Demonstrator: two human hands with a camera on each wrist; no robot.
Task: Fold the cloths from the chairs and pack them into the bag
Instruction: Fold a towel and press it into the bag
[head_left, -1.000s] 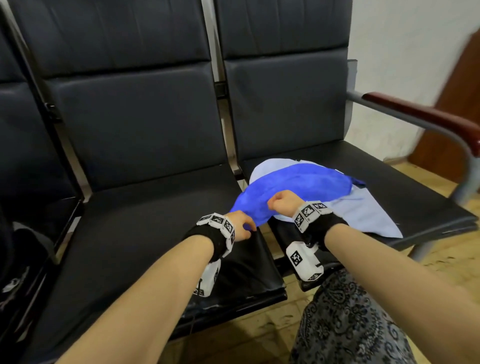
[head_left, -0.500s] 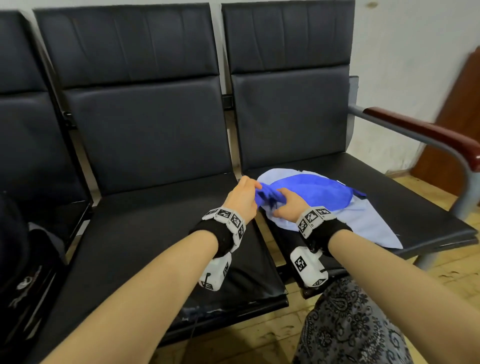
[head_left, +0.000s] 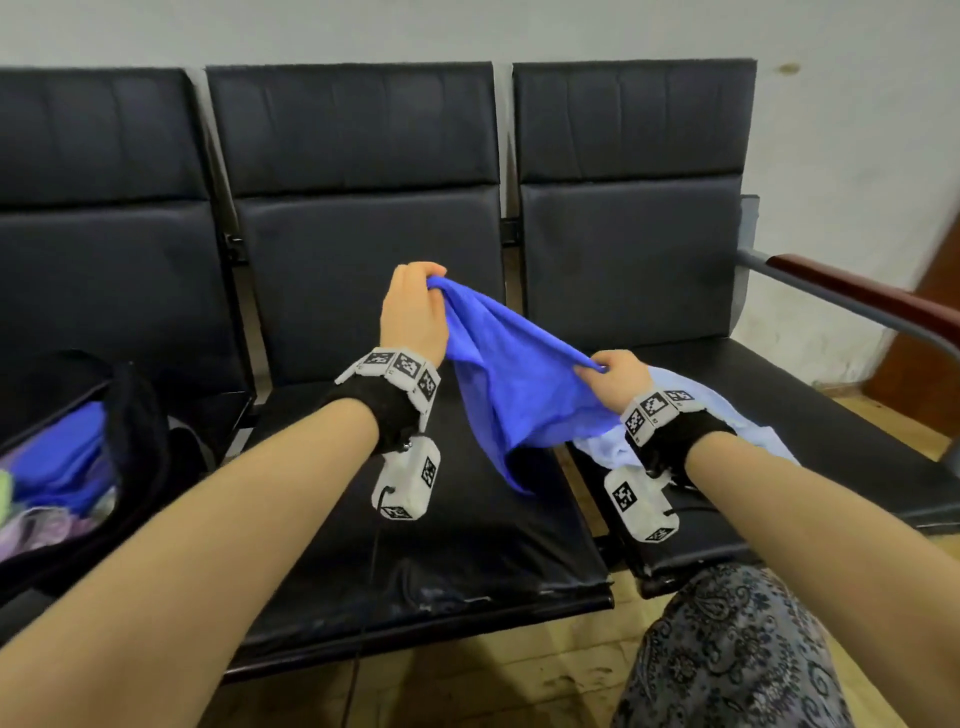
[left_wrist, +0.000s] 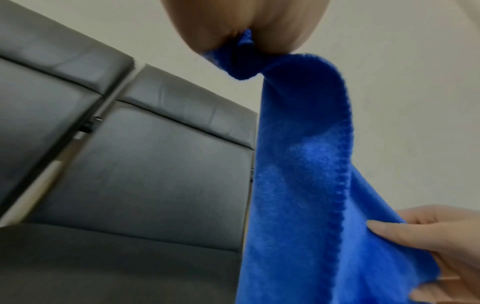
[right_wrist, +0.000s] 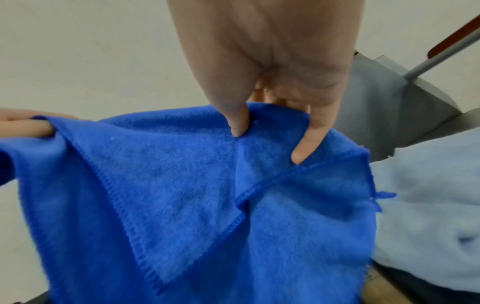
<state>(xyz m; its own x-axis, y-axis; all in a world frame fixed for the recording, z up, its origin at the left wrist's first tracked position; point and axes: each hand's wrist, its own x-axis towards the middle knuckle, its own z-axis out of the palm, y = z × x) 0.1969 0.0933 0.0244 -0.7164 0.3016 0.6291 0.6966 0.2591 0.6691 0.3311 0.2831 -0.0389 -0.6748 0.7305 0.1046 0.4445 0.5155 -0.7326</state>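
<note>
Blue cloth (head_left: 511, 384) strung between both hands, clear of the middle seat (head_left: 467, 525) except maybe the lowest tip, which hangs to or just above the cushion; contact not resolvable. Left hand (head_left: 413, 312) fisted round one bunched corner, held high against the middle backrest. Right hand (head_left: 621, 371) pinching the top edge with thumb (right_wrist: 237, 121) and a finger, lower, over the gap toward the right seat. Long axis therefore sloping down from left hand to right hand, body sagging below in loose folds, one hem doubled over near the right pinch. Not flat yet: judging next move needs the right grip shifted along to a true corner, then levelled over the middle seat. Light-blue cloth (head_left: 748, 441) lying on the right seat, directly under the right wrist, likely to snag or drag along. Bag (head_left: 140, 415) open on the far-left seat, cloths already inside, nearer the left hand, path across the middle seat unobstructed.
</note>
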